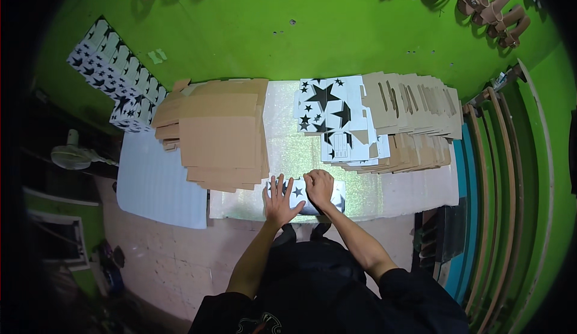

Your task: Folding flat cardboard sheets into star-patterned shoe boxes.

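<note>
Star-printed box blank (300,197) lies flat at the near edge of the glittery table sheet (288,154), right in front of the person, with both hands on top of it. Left hand (280,200) rests with fingers spread wide and palm down, apparently pinning the card so it cannot slide. Right hand (318,188) sits just beside it with fingers curled and pressed onto the card, seemingly working a fold or crease; whether it pinches an edge I cannot tell. Beyond the blank and to its left lies a stack of plain brown cardboard sheets (221,134). Beyond it to the right, a fanned pile of more star-printed blanks (329,118) overlaps brown die-cut pieces (415,118), all within arm's reach, likely so each next piece comes easily to hand
</note>
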Motion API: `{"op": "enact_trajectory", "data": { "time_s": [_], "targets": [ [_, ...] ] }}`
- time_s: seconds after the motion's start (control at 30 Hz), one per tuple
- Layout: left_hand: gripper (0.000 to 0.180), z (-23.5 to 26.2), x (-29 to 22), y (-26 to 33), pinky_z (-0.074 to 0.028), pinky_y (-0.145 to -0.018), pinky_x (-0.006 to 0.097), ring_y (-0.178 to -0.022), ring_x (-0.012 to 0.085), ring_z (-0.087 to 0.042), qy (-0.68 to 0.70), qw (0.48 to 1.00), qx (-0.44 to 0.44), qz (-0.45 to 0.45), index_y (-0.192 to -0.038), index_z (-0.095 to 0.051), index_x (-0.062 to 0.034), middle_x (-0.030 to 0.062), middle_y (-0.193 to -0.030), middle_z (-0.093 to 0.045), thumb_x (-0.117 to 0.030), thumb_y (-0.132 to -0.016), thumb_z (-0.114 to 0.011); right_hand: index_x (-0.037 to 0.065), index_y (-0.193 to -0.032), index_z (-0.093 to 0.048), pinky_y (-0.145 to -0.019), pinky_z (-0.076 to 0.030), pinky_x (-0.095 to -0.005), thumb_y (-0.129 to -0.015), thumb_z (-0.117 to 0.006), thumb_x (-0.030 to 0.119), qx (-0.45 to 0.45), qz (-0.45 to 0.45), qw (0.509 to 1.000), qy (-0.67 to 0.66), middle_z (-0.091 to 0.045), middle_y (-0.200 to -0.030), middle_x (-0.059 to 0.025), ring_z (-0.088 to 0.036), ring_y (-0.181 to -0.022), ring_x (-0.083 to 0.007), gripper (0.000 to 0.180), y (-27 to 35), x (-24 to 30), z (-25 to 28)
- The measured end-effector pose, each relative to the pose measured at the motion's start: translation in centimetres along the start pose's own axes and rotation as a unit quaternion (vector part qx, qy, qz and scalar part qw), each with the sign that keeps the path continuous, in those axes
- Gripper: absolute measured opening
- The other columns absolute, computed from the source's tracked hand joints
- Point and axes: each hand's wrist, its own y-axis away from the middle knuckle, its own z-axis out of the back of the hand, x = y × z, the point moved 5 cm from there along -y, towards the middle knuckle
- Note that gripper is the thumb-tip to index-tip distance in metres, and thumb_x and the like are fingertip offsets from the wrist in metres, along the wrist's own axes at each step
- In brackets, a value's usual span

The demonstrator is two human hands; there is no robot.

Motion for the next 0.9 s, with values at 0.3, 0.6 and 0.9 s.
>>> {"op": "enact_trajectory", "data": {
  "time_s": [0.3,0.6,0.9],
  "targets": [
    [0.091,0.0,0.1,-0.1,-0.021,-0.113,0.065,-0.151,0.0398,-0.017,-0.001,1.000,0.004,0.000,-0.156,-0.036,-0.0178,0.0169,-0.162,-0.026,-0.065,-0.083,-0.062,0.008,-0.089,-0.073,-0.092,-0.041,-0.0425,-0.089,-0.069,0.021,0.026,0.002,0.997,-0.074,-0.069,-0.096,-0.0082,-0.061,-0.100,-0.0302,0.014,0.1,-0.6,0.1],
    [0.090,0.0,-0.1,0.0,-0.021,-0.113,0.066,-0.150,0.0405,-0.020,-0.002,1.000,-0.012,-0.009,-0.155,-0.037,-0.0170,0.0176,-0.161,-0.028,-0.063,-0.082,-0.064,0.007,-0.091,-0.071,-0.094,-0.042,-0.0428,-0.086,-0.069,0.014,0.045,0.007,0.994,-0.097,-0.068,-0.095,-0.0095,-0.061,-0.100,-0.0312,0.009,0.1,-1.2,0.4],
    [0.092,0.1,0.0,0.2,-0.018,-0.114,0.066,-0.152,0.0400,-0.013,0.008,1.000,0.022,0.002,-0.157,-0.033,-0.0173,0.0170,-0.162,-0.024,-0.063,-0.083,-0.064,0.011,-0.127,-0.062,-0.113,-0.031,-0.0497,-0.091,-0.065,0.035,0.255,0.107,0.960,-0.050,-0.051,-0.137,-0.0185,-0.041,-0.132,-0.0416,0.044,0.4,-1.2,1.1]
  ]
}}
